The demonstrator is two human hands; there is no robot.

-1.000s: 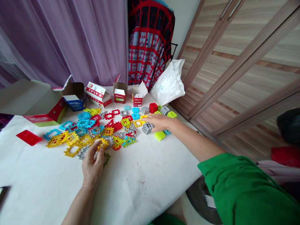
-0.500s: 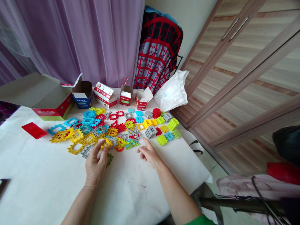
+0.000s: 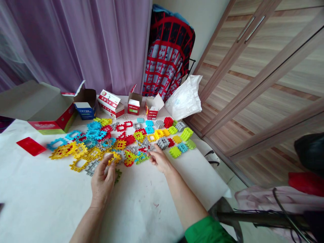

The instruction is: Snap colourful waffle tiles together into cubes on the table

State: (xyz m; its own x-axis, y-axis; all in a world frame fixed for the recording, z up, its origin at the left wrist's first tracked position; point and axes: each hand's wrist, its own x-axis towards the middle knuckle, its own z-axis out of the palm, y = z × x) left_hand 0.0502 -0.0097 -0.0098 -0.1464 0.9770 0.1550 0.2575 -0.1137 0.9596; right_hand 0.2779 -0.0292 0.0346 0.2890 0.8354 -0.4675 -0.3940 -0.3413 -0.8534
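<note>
On our white table [image 3: 32,189], our left hand [image 3: 101,184] is touching a yellow toy piece [image 3: 113,158], grip unclear, and our loose-fingered right hand [image 3: 159,161] is resting just beside a green piece [image 3: 141,159].

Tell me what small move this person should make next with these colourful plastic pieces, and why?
Probably the left hand should slide the yellow plastic piece over to the other yellow pieces: the hand sits right beside that piece, and those yellows lie close together just to its left.
</note>
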